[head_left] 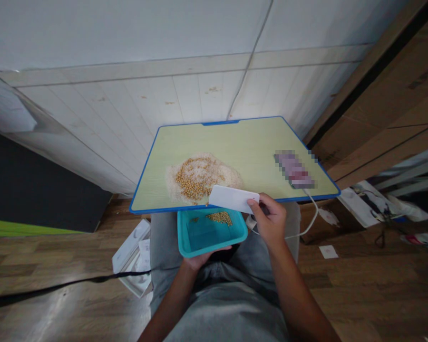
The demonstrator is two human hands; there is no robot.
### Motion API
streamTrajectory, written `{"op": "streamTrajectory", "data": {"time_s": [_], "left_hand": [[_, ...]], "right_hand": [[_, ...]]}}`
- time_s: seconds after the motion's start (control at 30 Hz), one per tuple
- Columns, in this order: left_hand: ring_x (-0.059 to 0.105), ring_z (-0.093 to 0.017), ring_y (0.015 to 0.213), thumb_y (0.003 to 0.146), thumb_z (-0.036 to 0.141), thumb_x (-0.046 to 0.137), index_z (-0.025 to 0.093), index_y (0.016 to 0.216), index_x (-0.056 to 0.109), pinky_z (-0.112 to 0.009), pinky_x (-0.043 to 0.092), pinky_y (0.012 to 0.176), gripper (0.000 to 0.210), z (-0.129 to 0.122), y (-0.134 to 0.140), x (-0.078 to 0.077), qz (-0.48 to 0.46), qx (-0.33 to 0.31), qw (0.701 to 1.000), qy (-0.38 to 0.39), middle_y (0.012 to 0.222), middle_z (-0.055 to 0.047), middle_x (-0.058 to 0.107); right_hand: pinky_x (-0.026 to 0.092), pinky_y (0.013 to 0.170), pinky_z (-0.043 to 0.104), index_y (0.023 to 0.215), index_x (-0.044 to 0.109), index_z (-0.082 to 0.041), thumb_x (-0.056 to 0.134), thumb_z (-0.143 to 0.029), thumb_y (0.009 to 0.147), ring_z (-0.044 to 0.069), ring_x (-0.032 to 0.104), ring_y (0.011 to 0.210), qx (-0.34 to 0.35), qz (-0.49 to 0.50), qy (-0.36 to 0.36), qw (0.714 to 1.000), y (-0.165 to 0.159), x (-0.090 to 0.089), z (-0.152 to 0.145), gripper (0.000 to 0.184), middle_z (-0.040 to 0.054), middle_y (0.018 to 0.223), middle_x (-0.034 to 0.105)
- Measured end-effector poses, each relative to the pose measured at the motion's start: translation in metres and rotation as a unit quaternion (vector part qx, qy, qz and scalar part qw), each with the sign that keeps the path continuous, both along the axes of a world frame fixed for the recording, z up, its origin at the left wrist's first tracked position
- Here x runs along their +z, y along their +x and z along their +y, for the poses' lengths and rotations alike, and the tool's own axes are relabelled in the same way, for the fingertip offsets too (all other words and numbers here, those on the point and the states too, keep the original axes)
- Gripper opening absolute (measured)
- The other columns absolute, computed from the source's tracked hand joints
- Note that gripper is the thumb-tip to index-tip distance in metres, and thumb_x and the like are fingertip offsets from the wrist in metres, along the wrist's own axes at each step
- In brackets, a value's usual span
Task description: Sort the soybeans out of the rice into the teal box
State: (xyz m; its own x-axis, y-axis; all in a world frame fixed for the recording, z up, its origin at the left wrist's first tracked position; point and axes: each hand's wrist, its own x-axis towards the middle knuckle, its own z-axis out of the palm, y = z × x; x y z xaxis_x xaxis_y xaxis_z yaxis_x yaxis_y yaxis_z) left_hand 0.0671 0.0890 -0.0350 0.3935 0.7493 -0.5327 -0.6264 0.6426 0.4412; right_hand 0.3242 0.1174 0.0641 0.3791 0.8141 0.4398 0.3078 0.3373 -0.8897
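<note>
Sorting of a mixed pile at a tabletop, seen from the wearer's head. The pile [204,175] of yellow beans and fine pale grains lies left of center on the blue-edged tabletop [249,140], spreading close to the near edge. The right hand [272,219] grips one end of a white card [231,198], its fingers closed with the thumb on top; the card's free end reaches the near edge of the pile. The left hand [200,259] supports a teal tub [203,239] from below, just under the tabletop's near edge; its fingers are largely hidden, so how far they curl cannot be told. Loose beans [220,218] lie in the tub, mostly toward its far side. At right on the tabletop rests a blurred object, probably a phone [293,167], with a white cable [316,216] at its near end.
</note>
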Motion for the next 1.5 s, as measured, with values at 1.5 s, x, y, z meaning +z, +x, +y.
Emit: {"op": "streamTrajectory", "data": {"time_s": [1.5], "left_hand": [[0.06, -0.062, 0.182, 0.102, 0.097, 0.072, 0.043, 0.134, 0.1, -0.094, 0.04, 0.149, 0.069, 0.002, -0.006, -0.005, -0.024, -0.015, 0.999, 0.02, 0.175, -0.006, 0.088]], "right_hand": [[0.055, 0.058, 0.031, 0.086, 0.084, -0.027, 0.086, -0.053, 0.114, 0.02, 0.068, 0.058, -0.094, -0.055, 0.031, 0.994, -0.029, -0.01, -0.022, 0.038, 0.0012, 0.07, 0.078]]}}
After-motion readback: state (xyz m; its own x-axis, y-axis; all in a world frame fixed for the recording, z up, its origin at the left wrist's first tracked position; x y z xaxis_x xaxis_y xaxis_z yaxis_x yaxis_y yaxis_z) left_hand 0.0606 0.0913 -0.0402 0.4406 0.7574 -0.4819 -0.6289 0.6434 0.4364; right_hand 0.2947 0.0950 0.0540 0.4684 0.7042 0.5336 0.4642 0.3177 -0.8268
